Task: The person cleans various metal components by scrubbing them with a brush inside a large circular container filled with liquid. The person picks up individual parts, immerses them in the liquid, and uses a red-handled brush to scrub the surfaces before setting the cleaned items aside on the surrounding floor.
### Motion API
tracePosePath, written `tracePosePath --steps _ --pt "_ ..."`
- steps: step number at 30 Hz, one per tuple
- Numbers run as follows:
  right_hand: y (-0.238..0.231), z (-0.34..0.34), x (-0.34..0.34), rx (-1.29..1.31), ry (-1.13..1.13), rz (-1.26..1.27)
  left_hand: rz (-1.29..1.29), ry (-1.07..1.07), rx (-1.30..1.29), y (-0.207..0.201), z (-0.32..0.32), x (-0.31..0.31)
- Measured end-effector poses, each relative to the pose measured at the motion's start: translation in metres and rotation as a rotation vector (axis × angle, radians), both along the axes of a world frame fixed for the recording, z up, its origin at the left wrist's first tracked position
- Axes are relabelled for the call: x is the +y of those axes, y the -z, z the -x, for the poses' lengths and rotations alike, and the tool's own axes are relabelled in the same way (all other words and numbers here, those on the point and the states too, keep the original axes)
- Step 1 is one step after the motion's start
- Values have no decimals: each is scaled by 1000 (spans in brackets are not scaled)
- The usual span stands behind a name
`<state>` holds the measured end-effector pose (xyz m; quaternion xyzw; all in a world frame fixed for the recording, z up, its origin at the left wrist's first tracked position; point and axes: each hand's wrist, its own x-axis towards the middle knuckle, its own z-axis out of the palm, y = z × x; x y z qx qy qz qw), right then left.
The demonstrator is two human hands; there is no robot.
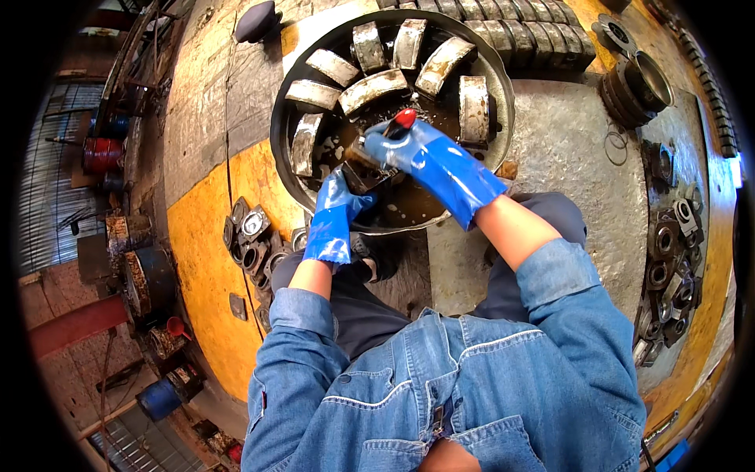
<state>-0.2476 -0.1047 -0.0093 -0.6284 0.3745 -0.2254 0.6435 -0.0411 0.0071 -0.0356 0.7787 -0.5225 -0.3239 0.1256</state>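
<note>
Brush [397, 122] w/ a red tip is in my right hand [425, 153]. My fingers are wrapped tight round its handle. It sits over the big round metal pan [287, 94], near the middle of it, and the bristle end is hidden by my glove, so I can't tell what it touches.

My left hand [334, 208] is lower down in the pan, just beside the right one. It grips a dark metal piece [358, 169], fingers closed on it. The piece is wet and dark, can't tell its shape well. Both hands wear blue rubber gloves.

Pan holds dark oily liquid at the bottom. Curved grey metal blocks [373, 86] lie in it, set round like a fan, some touching each other. More blocks of the same kind stand in a row [511, 31] behind the pan, at the top.

Pan rests on a floor [204, 259] painted yellow & grey. Small metal housings w/ round holes [248, 232] lie in a bunch left of my knee. Lots more dark ring parts [668, 259] are piled far right. Stack of big rings [637, 86] sits top right.

I wear a blue denim jacket [456, 393], sleeves rolled up.
</note>
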Motion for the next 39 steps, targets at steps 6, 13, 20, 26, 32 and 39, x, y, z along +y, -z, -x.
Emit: tracePosePath --steps 6,13,20,26,32,39 --pt "60 0 -43 320 -130 -11 21 -12 126 -11 23 -17" --pt "-27 6 23 129 -56 -35 62 -33 169 5 4 1" --pt "-10 29 -9 509 -30 56 25 11 7 -3 11 -7" --pt "18 23 -29 732 175 143 -77 68 -132 18 -7 -8" --pt "51 15 -47 461 382 -92 -36 42 -47 -13 19 -15" --pt "4 -2 -27 214 216 -182 7 -27 -36 -14 23 -9"
